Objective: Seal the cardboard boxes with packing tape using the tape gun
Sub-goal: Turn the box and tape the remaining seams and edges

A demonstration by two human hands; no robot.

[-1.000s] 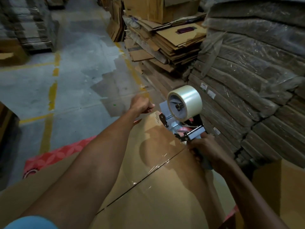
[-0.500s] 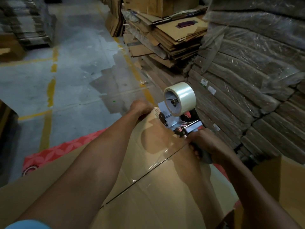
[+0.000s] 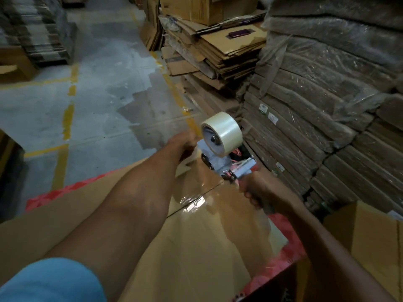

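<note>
A large brown cardboard box (image 3: 196,247) lies in front of me, its two top flaps meeting in a centre seam covered by shiny clear tape (image 3: 196,202). The tape gun (image 3: 220,155), with a roll of clear tape (image 3: 222,132) on top, rests on the seam near the box's far edge. My right hand (image 3: 261,192) grips the gun's handle. My left hand (image 3: 183,142) is closed over the far edge of the box, beside the roll.
Tall stacks of flattened cartons wrapped in plastic (image 3: 327,105) stand close on the right. Loose flat cardboard (image 3: 218,51) is piled behind. A second open box (image 3: 370,236) sits at lower right. A red patterned mat (image 3: 65,190) lies under the box on the concrete floor (image 3: 87,105).
The tape gun has moved toward the far end of the seam. My left hand has dropped from above the box onto its far edge.
</note>
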